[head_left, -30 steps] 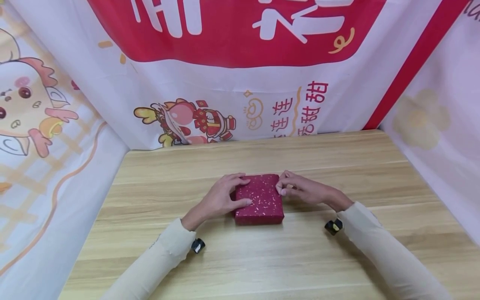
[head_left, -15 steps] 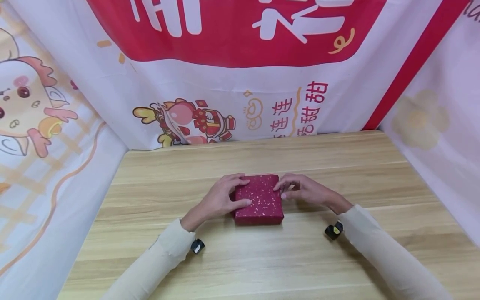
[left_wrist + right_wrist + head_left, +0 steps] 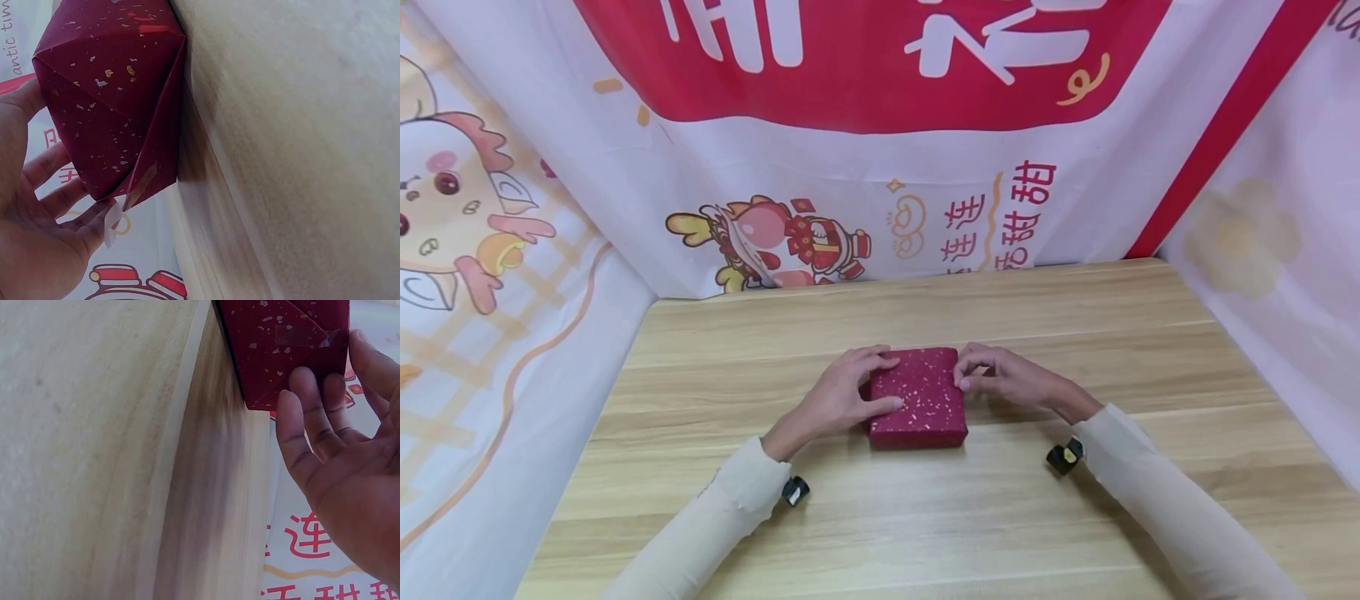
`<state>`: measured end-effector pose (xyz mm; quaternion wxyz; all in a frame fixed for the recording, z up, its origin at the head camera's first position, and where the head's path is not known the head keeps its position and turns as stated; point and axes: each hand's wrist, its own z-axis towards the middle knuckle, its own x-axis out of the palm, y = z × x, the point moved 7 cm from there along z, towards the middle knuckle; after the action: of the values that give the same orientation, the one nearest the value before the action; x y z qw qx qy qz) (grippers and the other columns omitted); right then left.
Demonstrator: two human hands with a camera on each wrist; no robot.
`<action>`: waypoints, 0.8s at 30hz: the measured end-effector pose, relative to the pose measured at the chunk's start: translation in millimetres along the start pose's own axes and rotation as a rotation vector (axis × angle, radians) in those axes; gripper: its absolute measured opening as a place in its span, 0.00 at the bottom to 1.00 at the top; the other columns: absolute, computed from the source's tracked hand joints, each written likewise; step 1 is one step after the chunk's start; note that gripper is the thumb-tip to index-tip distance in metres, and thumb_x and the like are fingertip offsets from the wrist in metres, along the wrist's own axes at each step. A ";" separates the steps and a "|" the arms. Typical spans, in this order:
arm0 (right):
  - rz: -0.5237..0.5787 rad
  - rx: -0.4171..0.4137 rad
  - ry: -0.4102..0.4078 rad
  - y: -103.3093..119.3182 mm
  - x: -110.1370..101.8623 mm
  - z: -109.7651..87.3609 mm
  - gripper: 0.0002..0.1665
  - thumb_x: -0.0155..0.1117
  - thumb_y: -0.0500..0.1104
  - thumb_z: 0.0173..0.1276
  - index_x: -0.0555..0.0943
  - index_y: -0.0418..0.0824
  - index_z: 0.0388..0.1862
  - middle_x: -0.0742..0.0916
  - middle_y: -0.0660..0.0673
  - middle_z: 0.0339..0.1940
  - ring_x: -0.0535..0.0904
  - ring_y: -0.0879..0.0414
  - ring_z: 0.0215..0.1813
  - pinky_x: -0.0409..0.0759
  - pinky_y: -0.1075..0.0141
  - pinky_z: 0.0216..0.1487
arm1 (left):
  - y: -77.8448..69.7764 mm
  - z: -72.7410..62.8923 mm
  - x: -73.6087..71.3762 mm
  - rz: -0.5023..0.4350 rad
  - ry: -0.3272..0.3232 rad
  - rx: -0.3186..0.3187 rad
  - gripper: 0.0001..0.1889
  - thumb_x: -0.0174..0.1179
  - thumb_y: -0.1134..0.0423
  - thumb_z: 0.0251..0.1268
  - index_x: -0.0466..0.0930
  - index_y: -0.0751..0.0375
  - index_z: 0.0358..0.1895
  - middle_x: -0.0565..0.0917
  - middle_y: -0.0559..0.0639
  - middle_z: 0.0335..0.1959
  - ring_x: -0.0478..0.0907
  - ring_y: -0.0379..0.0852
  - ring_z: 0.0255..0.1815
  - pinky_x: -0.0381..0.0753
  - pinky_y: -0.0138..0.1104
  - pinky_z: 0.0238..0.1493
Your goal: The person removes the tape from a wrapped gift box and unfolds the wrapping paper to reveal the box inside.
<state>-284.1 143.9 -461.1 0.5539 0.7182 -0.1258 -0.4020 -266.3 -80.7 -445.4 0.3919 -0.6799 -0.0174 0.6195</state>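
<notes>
A dark-red gift-wrapped box (image 3: pixel 925 400) with gold flecks lies on the table. My left hand (image 3: pixel 842 396) holds its left side, thumb and a finger over the top edge. In the left wrist view, that end of the box (image 3: pixel 103 94) has folded flaps, one standing partly away; a whitish strip of tape (image 3: pixel 112 224) hangs beside the fingers. At the right side is my right hand (image 3: pixel 1003 377), fingertips against the box. The right wrist view shows clear tape (image 3: pixel 300 336) across the fold there, the thumb at the top edge and the fingers on the lower wall.
The wooden table (image 3: pixel 880 533) extends around the box. Printed cloth (image 3: pixel 820 158) hangs behind it and along both sides. A small black device (image 3: pixel 795 491) sits at the left cuff, another black device (image 3: pixel 1064 457) at the right cuff.
My right fingers reached onto the box's top edge half a second ago and have since drawn back to its right side. The left hand and the box stay in place.
</notes>
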 end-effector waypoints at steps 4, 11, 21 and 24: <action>0.004 -0.005 0.012 -2.0 -0.3 -1.3 0.06 0.58 0.43 0.74 0.81 0.43 0.39 0.79 0.43 0.52 0.75 0.48 0.54 0.82 0.53 0.55 | 1.0 -0.3 0.5 0.001 0.005 0.000 0.34 0.66 0.39 0.58 0.74 0.48 0.67 0.66 0.48 0.75 0.62 0.53 0.75 0.60 0.56 0.75; 0.004 -0.030 -0.003 -5.9 -3.0 -2.4 0.06 0.61 0.44 0.72 0.81 0.42 0.38 0.80 0.44 0.53 0.73 0.47 0.61 0.73 0.49 0.66 | 1.0 -0.9 -0.1 0.001 0.001 0.003 0.34 0.65 0.38 0.59 0.74 0.48 0.66 0.66 0.49 0.75 0.62 0.54 0.75 0.60 0.56 0.75; 0.017 0.011 -0.053 -9.7 -5.2 -7.3 0.10 0.63 0.45 0.70 0.83 0.39 0.38 0.78 0.44 0.60 0.67 0.43 0.70 0.57 0.37 0.76 | 1.2 -0.2 0.1 0.001 -0.004 -0.001 0.35 0.65 0.37 0.58 0.74 0.48 0.67 0.67 0.49 0.75 0.63 0.54 0.75 0.60 0.56 0.75; 0.013 0.005 -0.044 -10.4 -4.9 -7.6 0.11 0.62 0.44 0.70 0.82 0.36 0.39 0.78 0.44 0.61 0.66 0.42 0.71 0.57 0.37 0.76 | 1.4 -0.2 0.1 0.002 -0.005 -0.001 0.35 0.65 0.37 0.58 0.74 0.48 0.67 0.67 0.49 0.75 0.63 0.54 0.75 0.60 0.55 0.75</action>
<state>-284.5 155.9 -467.8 0.5519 0.7096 -0.1434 -0.4139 -266.8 -81.7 -446.3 0.3911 -0.6784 -0.0180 0.6217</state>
